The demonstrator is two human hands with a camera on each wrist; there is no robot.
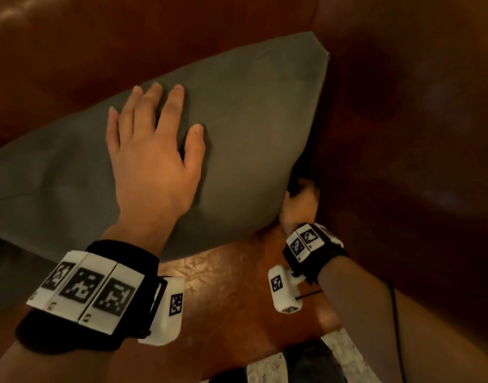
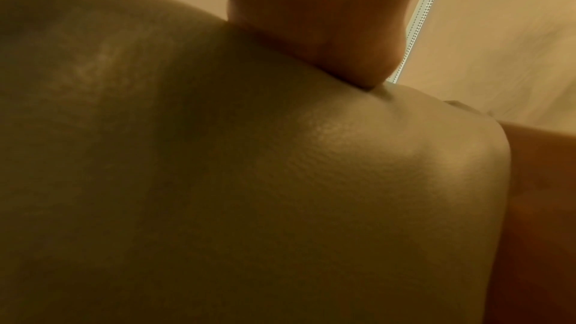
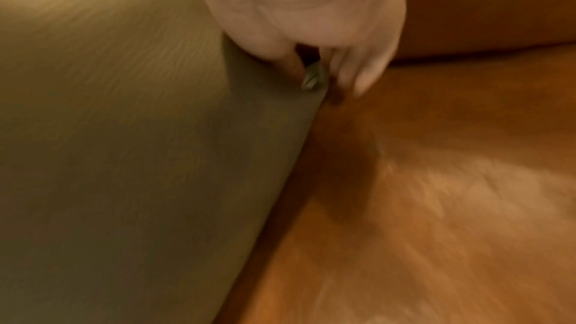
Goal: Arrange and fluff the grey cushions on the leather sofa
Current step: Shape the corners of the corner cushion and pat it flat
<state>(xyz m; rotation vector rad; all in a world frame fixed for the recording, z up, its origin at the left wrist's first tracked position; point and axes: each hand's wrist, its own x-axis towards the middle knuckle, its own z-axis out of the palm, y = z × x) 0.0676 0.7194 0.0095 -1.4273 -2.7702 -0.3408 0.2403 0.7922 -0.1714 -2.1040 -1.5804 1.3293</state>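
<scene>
The brown leather sofa (image 1: 237,286) carried one grey cushion (image 1: 251,128). The cushion stood on the seat, tilted back against the backrest. Its right edge sat near the sofa's arm.

Pale patterned rug (image 1: 267,367) (partly seen), beige wall (image 2: 498,21), dim warm light

Your left hand (image 1: 151,158) lies flat with fingers straight and slightly spread, palm down, forearm reaching forward, while your right hand (image 1: 299,205) sits lower and to the right, its fingers (image 3: 358,75) curled downward in a pinch.
</scene>
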